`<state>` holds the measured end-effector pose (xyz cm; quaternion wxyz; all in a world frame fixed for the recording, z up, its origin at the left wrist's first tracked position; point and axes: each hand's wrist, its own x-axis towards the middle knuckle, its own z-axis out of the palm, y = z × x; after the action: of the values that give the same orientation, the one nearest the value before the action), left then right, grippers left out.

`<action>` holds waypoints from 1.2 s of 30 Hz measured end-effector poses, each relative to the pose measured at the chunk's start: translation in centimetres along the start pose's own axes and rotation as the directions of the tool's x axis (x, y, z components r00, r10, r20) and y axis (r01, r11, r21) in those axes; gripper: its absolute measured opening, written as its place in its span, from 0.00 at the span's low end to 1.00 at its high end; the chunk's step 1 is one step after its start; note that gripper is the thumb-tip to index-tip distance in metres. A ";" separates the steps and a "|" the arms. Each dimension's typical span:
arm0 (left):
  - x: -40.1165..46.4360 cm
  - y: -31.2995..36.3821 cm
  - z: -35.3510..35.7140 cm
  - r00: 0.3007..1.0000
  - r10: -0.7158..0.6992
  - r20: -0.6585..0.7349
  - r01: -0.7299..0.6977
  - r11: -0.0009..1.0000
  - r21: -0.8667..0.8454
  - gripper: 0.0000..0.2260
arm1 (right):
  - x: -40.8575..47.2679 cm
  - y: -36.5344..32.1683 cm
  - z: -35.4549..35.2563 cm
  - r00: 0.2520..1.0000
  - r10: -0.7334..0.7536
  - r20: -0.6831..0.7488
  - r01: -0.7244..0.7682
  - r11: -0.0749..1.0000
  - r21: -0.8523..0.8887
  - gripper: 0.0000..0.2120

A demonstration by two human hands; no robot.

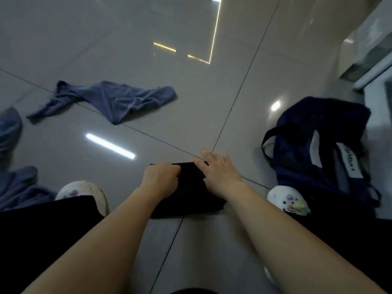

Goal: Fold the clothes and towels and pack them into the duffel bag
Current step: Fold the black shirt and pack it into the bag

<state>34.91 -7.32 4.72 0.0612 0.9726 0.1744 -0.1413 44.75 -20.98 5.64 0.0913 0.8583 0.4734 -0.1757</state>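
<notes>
A folded black garment [191, 187] lies on the tiled floor between my feet. My left hand [160, 178] grips its left edge with curled fingers. My right hand [216, 169] lies flat on the garment's right side with fingers straight, pressing it down. The navy duffel bag [318, 149] sits on the floor to the right, with a white label on it and its straps loose. A crumpled blue towel [114, 100] lies on the floor further ahead to the left.
More blue cloth [19, 187] is heaped at the left edge, with another blue piece [9, 128] above it. My white slippers [84, 192] flank the garment. A white cabinet or door frame [373, 60] stands at the far right.
</notes>
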 end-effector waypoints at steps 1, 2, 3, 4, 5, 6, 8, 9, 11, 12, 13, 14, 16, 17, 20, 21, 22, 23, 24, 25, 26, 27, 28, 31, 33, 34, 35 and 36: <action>-0.7 0.3 -1.2 1.000 -0.002 -0.031 0.001 0.999 -0.038 0.11 | -0.9 0.0 -1.5 0.998 -0.063 -0.022 0.062 0.997 -0.047 0.26; -1.3 0.5 -2.3 0.997 -0.013 -0.077 0.006 0.996 -0.087 0.10 | -1.8 0.2 -3.2 0.993 -0.105 -0.053 0.100 0.991 -0.088 0.22; -1.9 0.7 -3.4 0.991 -0.020 -0.133 0.002 0.991 -0.135 0.10 | -2.6 0.4 -4.8 0.988 -0.123 -0.090 0.110 0.985 -0.130 0.19; -2.4 1.0 -4.6 0.981 -0.015 -0.193 -0.021 0.983 -0.183 0.09 | -3.5 0.7 -6.5 0.985 -0.119 -0.123 0.098 0.981 -0.168 0.16; -3.0 1.4 -5.9 0.969 0.002 -0.247 -0.061 0.971 -0.232 0.08 | -4.3 0.9 -8.2 0.984 -0.100 -0.145 0.070 0.978 -0.195 0.14; -3.5 1.8 -7.2 0.956 0.027 -0.294 -0.109 0.958 -0.266 0.08 | -5.0 1.3 -9.7 0.986 -0.076 -0.150 0.042 0.976 -0.214 0.13; -4.7 3.0 -9.8 0.927 0.061 -0.370 -0.171 0.947 -0.272 0.07 | -6.5 1.9 -12.5 0.989 -0.030 -0.142 -0.005 0.970 -0.243 0.13; -5.3 3.6 -11.1 0.911 0.061 -0.407 -0.183 0.946 -0.268 0.08 | -7.4 2.3 -13.9 0.991 -0.004 -0.132 -0.029 0.969 -0.246 0.13; -6.4 4.7 -13.4 0.879 0.049 -0.475 -0.210 0.933 -0.292 0.08 | -9.3 2.8 -16.8 0.993 0.059 -0.104 -0.079 0.977 -0.198 0.14; -6.8 5.3 -14.5 0.865 0.044 -0.500 -0.228 0.922 -0.313 0.08 | -10.3 3.2 -18.2 0.992 0.092 -0.083 -0.104 0.982 -0.156 0.14; -7.2 6.0 -15.4 0.855 0.039 -0.518 -0.246 0.908 -0.338 0.08 | -11.3 3.7 -19.5 0.990 0.130 -0.051 -0.135 0.984 -0.113 0.14; -7.4 6.7 -16.2 0.849 0.030 -0.528 -0.262 0.891 -0.371 0.09 | -12.2 4.4 -20.7 0.985 0.170 -0.008 -0.170 0.983 -0.069 0.15; -7.2 8.2 -17.3 0.852 0.012 -0.523 -0.300 0.830 -0.470 0.08 | -14.0 6.3 -23.0 0.967 0.245 0.074 -0.246 0.969 0.014 0.19; -6.9 9.1 -17.7 0.864 0.003 -0.503 -0.316 0.781 -0.538 0.07 | -14.9 7.4 -23.8 0.956 0.277 0.096 -0.282 0.958 0.053 0.20; -5.0 12.3 -18.1 0.930 -0.046 -0.366 -0.300 0.482 -0.823 0.05 | -16.8 11.2 -24.1 0.936 0.345 0.066 -0.350 0.933 0.082 0.20; -4.2 13.5 -18.1 0.954 -0.064 -0.293 -0.256 0.330 -0.909 0.05 | -17.2 12.3 -23.6 0.932 0.358 0.059 -0.361 0.929 0.082 0.19; -3.5 14.5 -18.0 0.973 -0.076 -0.217 -0.198 0.196 -0.960 0.04 | -17.5 13.2 -22.9 0.929 0.362 0.072 -0.368 0.924 0.105 0.20; -2.6 15.5 -17.9 0.985 -0.083 -0.155 -0.146 0.102 -0.984 0.03 | -17.5 14.1 -21.9 0.928 0.360 0.096 -0.371 0.918 0.141 0.20; -1.6 16.5 -17.7 0.991 -0.079 -0.109 -0.105 0.051 -0.993 0.04 | -17.4 15.3 -20.6 0.927 0.354 0.123 -0.372 0.910 0.185 0.20; -0.5 17.3 -17.3 0.995 -0.069 -0.076 -0.075 0.020 -0.997 0.04 | -17.0 16.5 -19.2 0.922 0.358 0.147 -0.383 0.895 0.226 0.19; 0.7 18.1 -16.8 0.997 -0.057 -0.053 -0.053 0.005 -0.999 0.04 | -16.5 17.8 -17.8 0.912 0.373 0.170 -0.407 0.874 0.268 0.19; 1.9 18.8 -16.3 0.998 -0.049 -0.032 -0.033 -0.006 -0.999 0.04 | -16.0 18.9 -16.2 0.900 0.393 0.188 -0.434 0.847 0.306 0.19; 3.3 19.3 -15.7 0.999 -0.042 -0.013 -0.014 -0.015 -1.000 0.04 | -15.3 20.2 -14.7 0.884 0.421 0.204 -0.468 0.813 0.346 0.21; 7.2 20.7 -13.2 0.998 -0.030 0.048 0.048 -0.030 -0.998 0.04 | -13.3 23.5 -9.7 0.832 0.491 0.258 -0.554 0.703 0.447 0.30; 9.4 21.2 -11.2 0.996 -0.043 0.084 0.080 -0.085 -0.993 0.04 | -11.8 25.4 -6.0 0.791 0.531 0.303 -0.608 0.633 0.479 0.36; 10.3 21.3 -10.1 0.992 -0.064 0.106 0.097 -0.130 -0.987 0.06 | -11.1 26.3 -4.0 0.773 0.548 0.320 -0.630 0.599 0.495 0.39; 11.1 21.3 -8.9 0.988 -0.092 0.126 0.109 -0.172 -0.979 0.07 | -10.3 27.0 -2.1 0.755 0.566 0.330 -0.647 0.566 0.511 0.41; 11.7 21.2 -7.9 0.983 -0.116 0.144 0.120 -0.194 -0.974 0.08 | -9.6 27.8 -0.4 0.741 0.585 0.330 -0.659 0.542 0.521 0.42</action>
<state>54.97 -21.97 10.23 0.7718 0.5543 0.3092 0.0371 63.61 -43.19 9.47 -0.1058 0.9391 0.0484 -0.3234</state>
